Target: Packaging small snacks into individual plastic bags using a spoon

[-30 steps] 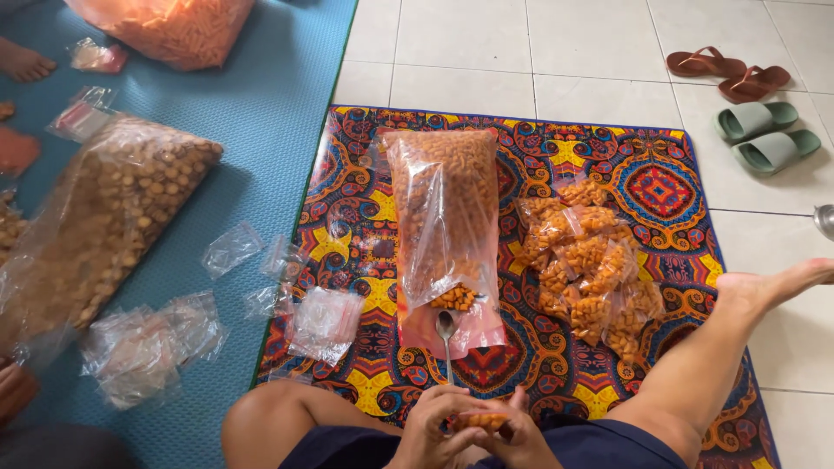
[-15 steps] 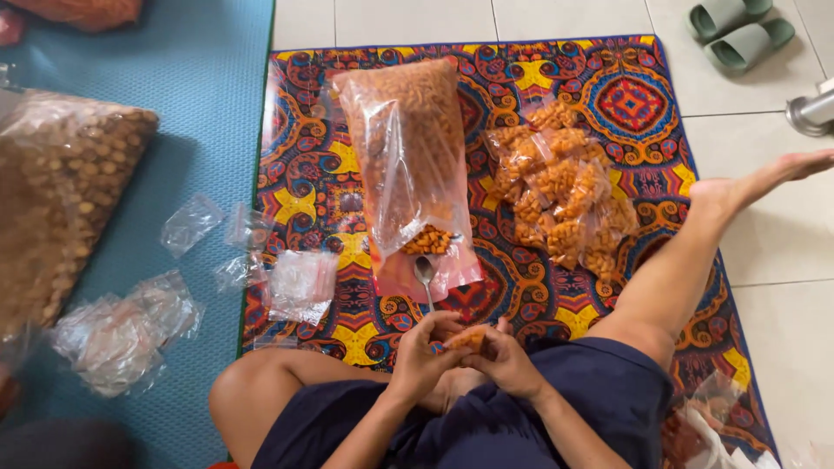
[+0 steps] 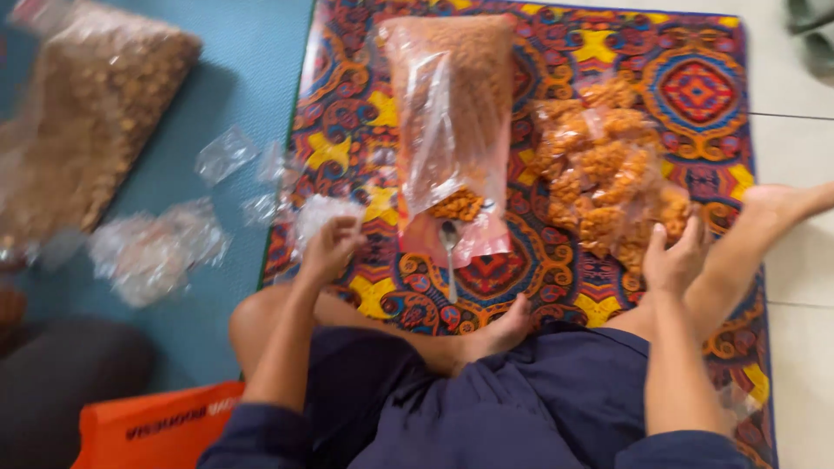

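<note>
I sit cross-legged on a patterned mat. My left hand has reached out to the left, and its fingers curl on a small stack of empty clear bags. My right hand rests with fingers apart against the near edge of a pile of filled snack packets. Between the hands lies a large clear bag of orange snacks, its mouth toward me. A metal spoon lies at that mouth. The picture is blurred by motion.
A blue mat lies to the left with a big bag of brown snacks and crumpled clear bags. An orange bag sits by my left knee. White floor tiles run along the right.
Both hands were together in front of me on a small filled packet. Now they have parted: the left has gone to the empty bags, the right to the packet pile. The camera has tilted down.
</note>
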